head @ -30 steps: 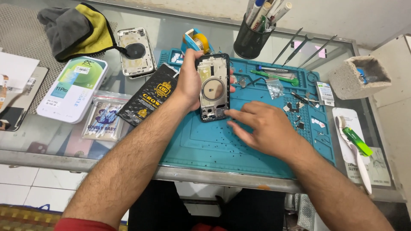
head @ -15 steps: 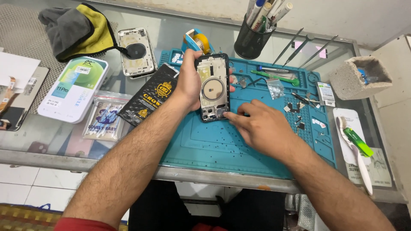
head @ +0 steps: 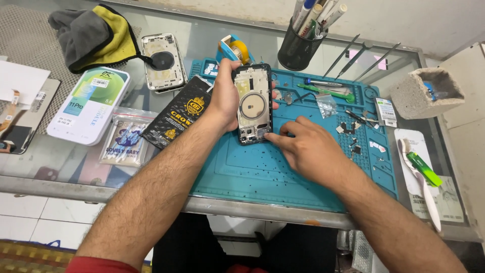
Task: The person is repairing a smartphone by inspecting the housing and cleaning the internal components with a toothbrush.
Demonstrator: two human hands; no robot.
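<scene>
My left hand (head: pixel 225 98) grips an opened phone housing (head: pixel 254 103), black-framed with a round coil inside, tilted up off the teal repair mat (head: pixel 262 172). Thumb and fingers wrap its left edge and top. My right hand (head: pixel 308 149) rests on the mat just right of the housing, its fingertips pinched together at the housing's lower right corner; whether they hold a small part I cannot tell. Tiny screws and parts (head: pixel 353 131) lie scattered on the mat to the right.
A black pen cup (head: pixel 299 48), tweezers (head: pixel 348 55), a tape roll (head: pixel 237 49), a second phone back (head: pixel 161 60), a white box (head: pixel 90 103), black packet (head: pixel 179 114), grey-yellow cloth (head: pixel 91 35) and a grey block (head: pixel 427 93) surround the mat on the glass table (head: pixel 70 167). A green-handled tool (head: pixel 423 169) lies right.
My right hand has slid left across the mat, bringing its fingertips up to the housing's lower right corner. My left hand keeps the housing in place.
</scene>
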